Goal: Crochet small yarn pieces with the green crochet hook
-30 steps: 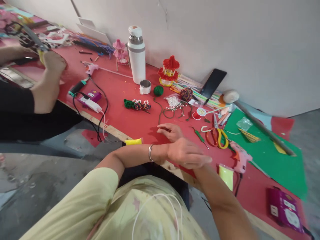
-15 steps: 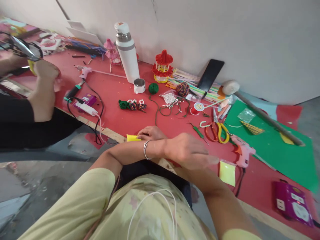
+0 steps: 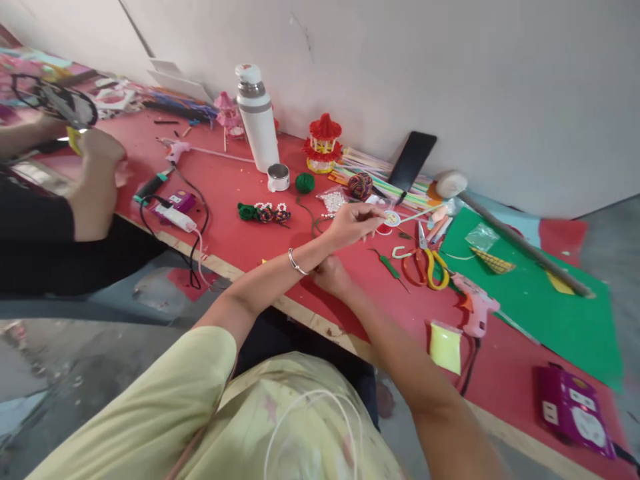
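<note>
My left hand (image 3: 354, 224), a bangle on its wrist, reaches across over my right arm. Its outstretched fingertips are at the near side of a thread spool (image 3: 391, 218) with a white top and red thread; the thumb is apart below. Under the left wrist, my right hand (image 3: 331, 275) is curled closed on the red table, and what is inside its fingers is hidden. A sliver of a yellow packet (image 3: 264, 261) shows behind my left forearm. White beads (image 3: 332, 199) in a clear bag and green yarn (image 3: 305, 204) lie just beyond the left hand.
Scissors (image 3: 438, 269), a green-handled hook tool (image 3: 389, 266), a pink glue gun (image 3: 473, 304) and a pale yellow packet (image 3: 445, 348) lie to the right. A white flask (image 3: 257, 127) and a red pavilion model (image 3: 324, 143) stand behind. Another person's hand (image 3: 101, 148) works at left.
My left hand has swung forward from above my right forearm to the thread spool. My right hand has moved right, away from the yellow packet, and curled. The view has shifted slightly.
</note>
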`<move>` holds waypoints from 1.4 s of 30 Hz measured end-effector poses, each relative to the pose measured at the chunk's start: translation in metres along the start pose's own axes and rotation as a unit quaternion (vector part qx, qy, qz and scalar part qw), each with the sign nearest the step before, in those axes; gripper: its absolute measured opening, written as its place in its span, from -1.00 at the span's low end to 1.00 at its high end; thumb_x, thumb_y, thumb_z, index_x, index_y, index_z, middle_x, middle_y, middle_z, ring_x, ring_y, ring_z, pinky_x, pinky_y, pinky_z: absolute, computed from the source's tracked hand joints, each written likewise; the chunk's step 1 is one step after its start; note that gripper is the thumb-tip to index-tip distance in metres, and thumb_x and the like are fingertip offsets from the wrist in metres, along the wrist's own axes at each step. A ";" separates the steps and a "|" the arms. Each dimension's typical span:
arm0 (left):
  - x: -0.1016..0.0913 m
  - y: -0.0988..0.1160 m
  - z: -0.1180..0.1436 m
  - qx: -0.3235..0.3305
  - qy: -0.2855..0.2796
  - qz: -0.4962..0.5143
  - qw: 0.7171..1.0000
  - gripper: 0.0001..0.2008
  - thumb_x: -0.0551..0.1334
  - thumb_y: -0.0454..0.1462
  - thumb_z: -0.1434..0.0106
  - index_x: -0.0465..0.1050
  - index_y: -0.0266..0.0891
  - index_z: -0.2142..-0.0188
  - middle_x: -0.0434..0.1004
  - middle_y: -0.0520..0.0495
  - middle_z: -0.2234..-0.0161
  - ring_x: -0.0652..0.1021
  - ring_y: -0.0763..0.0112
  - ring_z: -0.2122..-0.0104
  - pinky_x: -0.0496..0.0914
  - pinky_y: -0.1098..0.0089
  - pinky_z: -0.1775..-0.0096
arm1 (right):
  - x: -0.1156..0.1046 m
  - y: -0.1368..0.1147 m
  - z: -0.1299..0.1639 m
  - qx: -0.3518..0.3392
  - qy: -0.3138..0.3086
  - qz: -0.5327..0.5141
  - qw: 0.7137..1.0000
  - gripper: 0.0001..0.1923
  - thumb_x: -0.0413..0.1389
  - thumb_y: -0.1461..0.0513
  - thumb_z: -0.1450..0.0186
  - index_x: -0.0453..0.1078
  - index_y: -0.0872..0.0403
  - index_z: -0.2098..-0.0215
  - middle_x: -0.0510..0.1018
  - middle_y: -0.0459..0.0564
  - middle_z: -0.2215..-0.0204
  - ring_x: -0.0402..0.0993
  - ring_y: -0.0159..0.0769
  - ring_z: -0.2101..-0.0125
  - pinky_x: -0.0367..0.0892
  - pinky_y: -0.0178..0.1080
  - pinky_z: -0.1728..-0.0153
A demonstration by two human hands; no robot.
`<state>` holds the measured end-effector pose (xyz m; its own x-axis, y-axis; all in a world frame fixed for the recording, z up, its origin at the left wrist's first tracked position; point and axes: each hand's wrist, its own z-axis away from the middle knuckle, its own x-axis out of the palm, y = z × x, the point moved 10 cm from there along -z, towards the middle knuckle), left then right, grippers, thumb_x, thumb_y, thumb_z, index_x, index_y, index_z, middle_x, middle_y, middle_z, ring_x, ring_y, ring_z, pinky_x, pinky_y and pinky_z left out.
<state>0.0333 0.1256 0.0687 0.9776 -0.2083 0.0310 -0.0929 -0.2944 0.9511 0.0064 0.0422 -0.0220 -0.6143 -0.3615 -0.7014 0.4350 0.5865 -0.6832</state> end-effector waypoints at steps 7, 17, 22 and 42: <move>-0.006 -0.057 0.000 -0.108 0.006 0.041 0.993 -0.91 0.31 -0.36 -0.24 0.60 -0.32 0.29 0.49 0.07 0.61 0.44 0.62 0.63 0.32 0.55 0.53 | -0.075 0.004 0.042 -0.037 0.102 0.194 0.975 -0.71 0.09 0.14 -0.43 0.63 0.06 0.28 0.71 0.07 0.38 0.60 -0.23 0.34 0.34 -0.25 0.27; -0.074 -0.076 -0.001 -0.138 0.265 0.050 0.953 -0.92 0.32 -0.28 -0.24 0.53 -0.25 0.37 0.40 0.11 0.62 0.29 0.64 0.68 0.15 0.56 0.59 | -0.173 0.082 0.087 0.196 0.390 0.212 0.874 -0.53 -0.01 -0.01 -0.47 0.62 0.12 0.22 0.69 0.09 0.45 0.56 -0.24 0.45 0.29 -0.25 0.32; -0.063 -0.080 -0.002 -0.140 0.232 -0.005 0.963 -0.93 0.30 -0.32 -0.18 0.58 -0.26 0.34 0.44 0.09 0.59 0.32 0.61 0.66 0.17 0.54 0.57 | -0.166 0.082 0.085 0.216 0.366 0.219 0.878 -0.53 -0.01 -0.01 -0.48 0.63 0.12 0.17 0.70 0.12 0.41 0.58 -0.21 0.38 0.29 -0.25 0.27; -0.059 -0.084 0.004 -0.157 0.248 0.058 0.954 -0.88 0.31 -0.30 -0.17 0.57 -0.27 0.28 0.47 0.10 0.53 0.34 0.63 0.64 0.17 0.54 0.58 | -0.146 0.082 0.073 0.226 0.299 0.234 0.897 -0.67 0.03 0.11 -0.46 0.62 0.05 0.11 0.74 0.08 0.20 0.64 -0.20 0.22 0.31 -0.26 0.23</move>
<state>-0.0172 0.1588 -0.0143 0.9405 0.2684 0.2083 -0.2202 0.0145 0.9753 0.1799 0.0900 0.0092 -0.4797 0.3798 -0.7910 0.8766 0.1696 -0.4502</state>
